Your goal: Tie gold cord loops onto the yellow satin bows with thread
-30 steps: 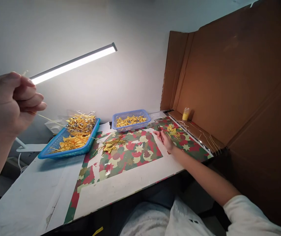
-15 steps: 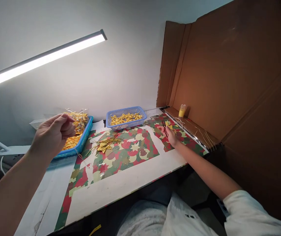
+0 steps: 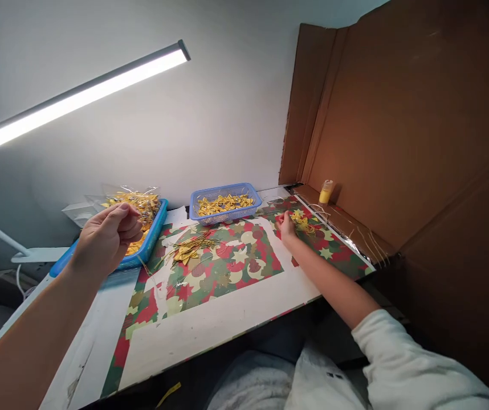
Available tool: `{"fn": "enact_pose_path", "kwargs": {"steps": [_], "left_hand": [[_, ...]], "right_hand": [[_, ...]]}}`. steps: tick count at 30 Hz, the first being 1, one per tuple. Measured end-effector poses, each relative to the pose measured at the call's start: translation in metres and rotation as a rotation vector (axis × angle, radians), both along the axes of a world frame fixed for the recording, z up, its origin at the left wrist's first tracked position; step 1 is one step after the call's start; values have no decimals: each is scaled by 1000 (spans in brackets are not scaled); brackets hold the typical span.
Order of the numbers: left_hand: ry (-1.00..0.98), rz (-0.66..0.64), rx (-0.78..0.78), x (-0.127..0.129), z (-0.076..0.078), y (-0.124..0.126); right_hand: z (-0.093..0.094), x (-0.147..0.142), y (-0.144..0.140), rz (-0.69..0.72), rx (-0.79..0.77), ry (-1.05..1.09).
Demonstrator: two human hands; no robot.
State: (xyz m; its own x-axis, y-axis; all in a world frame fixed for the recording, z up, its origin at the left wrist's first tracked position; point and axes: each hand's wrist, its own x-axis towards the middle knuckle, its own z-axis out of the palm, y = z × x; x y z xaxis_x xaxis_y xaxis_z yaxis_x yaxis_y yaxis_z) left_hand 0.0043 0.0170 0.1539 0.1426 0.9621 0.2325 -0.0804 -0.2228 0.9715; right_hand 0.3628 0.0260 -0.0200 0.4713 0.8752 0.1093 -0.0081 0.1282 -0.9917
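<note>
My left hand (image 3: pixel 106 232) is raised in front of the blue tray (image 3: pixel 155 232) on the left, thumb pressed on curled fingers; whatever is in the pinch is too small to make out. My right hand (image 3: pixel 288 228) is low over the far right of the patterned tabletop, fingers drawn together and pointing down. What it holds, if anything, is hidden. Just right of it lies a small heap of yellow ribbon-like pieces (image 3: pixel 303 222). Between the hands is a bundle of yellow pieces with thin stems (image 3: pixel 188 252).
A blue-violet basket (image 3: pixel 225 217) of small yellow pieces stands against the wall. Clear plastic bags with yellow pieces lie on the left tray. A small container of yellow stuff (image 3: pixel 325 192) stands by the cardboard screen (image 3: pixel 381 125). A lamp (image 3: pixel 86 94) hangs above.
My right hand has shifted left and turned its fingers down; the slim dark tool seen in it earlier no longer shows. My left hand keeps its pinch. The view has shifted slightly.
</note>
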Motion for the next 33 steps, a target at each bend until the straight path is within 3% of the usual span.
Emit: {"fn": "enact_pose_path", "kwargs": {"steps": [3, 6, 9, 13, 16, 21, 29, 33], "left_hand": [[-2, 25, 2, -7, -1, 2], [-3, 59, 32, -9, 19, 8], [-20, 117, 125, -8, 68, 12], [32, 152, 440, 4, 144, 7], [178, -33, 518, 23, 177, 0], [231, -144, 540, 52, 194, -7], [228, -188, 578, 73, 205, -21], [189, -166, 605, 87, 224, -38]], "right_hand": [[-7, -9, -3, -35, -63, -152], [-15, -47, -5, 86, -106, -319], [-15, -75, -10, 204, -130, -508], [-6, -61, -23, 180, -154, -775], [-1, -36, -32, 98, -200, -901], [9, -33, -39, 38, -213, -950], [38, -135, -66, 275, 25, -816], [48, -155, -52, 274, 73, -795]]}}
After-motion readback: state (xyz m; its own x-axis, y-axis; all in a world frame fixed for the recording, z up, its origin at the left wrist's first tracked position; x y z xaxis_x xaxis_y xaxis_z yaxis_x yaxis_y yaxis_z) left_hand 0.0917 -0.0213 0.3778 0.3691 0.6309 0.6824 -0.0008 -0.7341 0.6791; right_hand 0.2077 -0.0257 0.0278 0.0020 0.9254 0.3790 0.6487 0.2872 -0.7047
